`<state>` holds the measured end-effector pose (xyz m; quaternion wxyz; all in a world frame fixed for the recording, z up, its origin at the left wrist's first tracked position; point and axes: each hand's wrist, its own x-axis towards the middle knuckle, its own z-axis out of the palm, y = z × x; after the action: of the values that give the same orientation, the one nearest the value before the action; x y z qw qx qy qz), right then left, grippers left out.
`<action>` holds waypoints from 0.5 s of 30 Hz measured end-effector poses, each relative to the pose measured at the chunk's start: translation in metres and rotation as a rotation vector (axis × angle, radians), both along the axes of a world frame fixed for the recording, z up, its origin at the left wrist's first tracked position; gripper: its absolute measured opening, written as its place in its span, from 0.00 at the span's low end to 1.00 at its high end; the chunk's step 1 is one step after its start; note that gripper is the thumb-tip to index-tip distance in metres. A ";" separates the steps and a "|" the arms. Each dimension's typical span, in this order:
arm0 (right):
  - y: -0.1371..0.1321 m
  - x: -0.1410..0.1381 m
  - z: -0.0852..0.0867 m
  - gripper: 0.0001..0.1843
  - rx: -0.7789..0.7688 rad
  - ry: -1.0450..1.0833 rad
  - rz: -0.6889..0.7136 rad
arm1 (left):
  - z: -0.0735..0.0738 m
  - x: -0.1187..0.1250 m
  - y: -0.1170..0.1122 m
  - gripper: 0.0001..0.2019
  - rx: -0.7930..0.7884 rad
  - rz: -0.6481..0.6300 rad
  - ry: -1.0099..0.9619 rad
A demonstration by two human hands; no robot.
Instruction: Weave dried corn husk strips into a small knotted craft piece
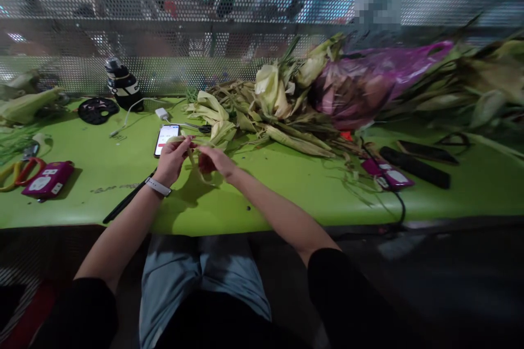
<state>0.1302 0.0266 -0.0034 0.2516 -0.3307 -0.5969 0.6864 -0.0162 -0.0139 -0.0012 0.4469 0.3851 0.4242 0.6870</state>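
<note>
My left hand [174, 159], with a white watch band on its wrist, is closed on a pale green corn husk leaf [192, 144] above the green table [286, 185]. My right hand [215, 162] pinches the same leaf from the other side; the two hands nearly touch. Just behind them lies a big pile of corn husks and ears [270, 109]. A phone [166, 138] with a lit screen lies flat just beyond my left hand.
A purple plastic bag [368, 84] sits on the husk pile. Magenta devices [48, 179] [387, 173], red-handled scissors [20, 170], a black disc [97, 110], a bottle [121, 86], a charger cable [135, 109] and dark bars [415, 166] lie about. A perforated metal screen [245, 38] closes the back.
</note>
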 end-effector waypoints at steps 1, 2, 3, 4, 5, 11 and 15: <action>0.002 -0.001 0.000 0.29 -0.047 0.021 -0.020 | 0.001 0.000 -0.001 0.15 -0.024 -0.015 0.014; 0.004 -0.002 -0.001 0.32 -0.086 0.050 -0.030 | 0.003 0.001 -0.002 0.16 -0.054 -0.042 0.037; 0.006 -0.003 -0.002 0.33 -0.121 0.088 -0.044 | 0.004 0.002 -0.004 0.16 -0.084 -0.073 0.068; 0.007 -0.004 -0.003 0.33 -0.138 0.132 -0.070 | 0.005 0.004 -0.005 0.16 -0.104 -0.098 0.102; 0.008 -0.005 -0.004 0.33 -0.133 0.172 -0.106 | 0.006 0.005 -0.007 0.15 -0.112 -0.111 0.134; 0.003 -0.005 -0.007 0.28 0.139 0.222 -0.276 | 0.002 0.004 -0.004 0.16 -0.106 -0.084 0.228; -0.001 -0.004 -0.004 0.25 0.193 0.196 -0.293 | 0.001 0.003 -0.002 0.17 -0.116 -0.103 0.235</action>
<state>0.1266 0.0256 -0.0069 0.4364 -0.3199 -0.5779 0.6109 -0.0130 -0.0161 -0.0006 0.4503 0.4580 0.4921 0.5876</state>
